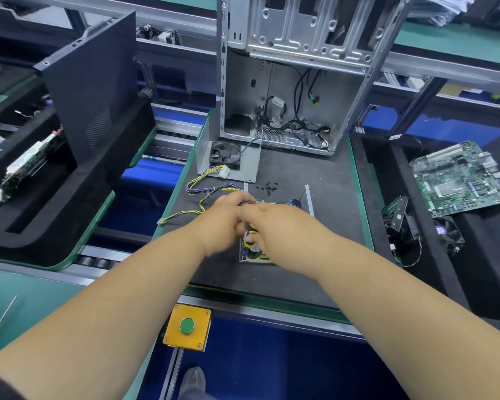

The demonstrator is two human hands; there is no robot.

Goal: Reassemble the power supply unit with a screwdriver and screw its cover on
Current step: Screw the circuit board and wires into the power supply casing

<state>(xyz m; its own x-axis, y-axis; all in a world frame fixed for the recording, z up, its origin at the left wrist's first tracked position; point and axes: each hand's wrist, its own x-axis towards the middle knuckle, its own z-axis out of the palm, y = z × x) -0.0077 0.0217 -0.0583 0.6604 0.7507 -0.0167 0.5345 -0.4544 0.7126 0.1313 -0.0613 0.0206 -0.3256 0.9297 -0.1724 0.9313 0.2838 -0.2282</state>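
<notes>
1. PSU base (308, 199) lies open on the surface (324, 174), directly under both hands.
2. R hand (267, 226) grips the yellow screwdriver (250, 236), shaft pointing down into the unit, prob. onto a screw; tip hidden.
3. L hand (228, 212) has its fingers curled at the unit's far-left edge; what they're holding I can't tell.
4. Cover w/ fan (227, 158) lies beyond, apart; loose screws (269, 187) between.

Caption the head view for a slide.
Both hands work a yellow-handled screwdriver over the open power supply unit, cover off.

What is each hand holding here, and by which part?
Right hand grips the screwdriver by its yellow-black handle. Left hand is at the power supply unit; its hold cannot be told.
</notes>
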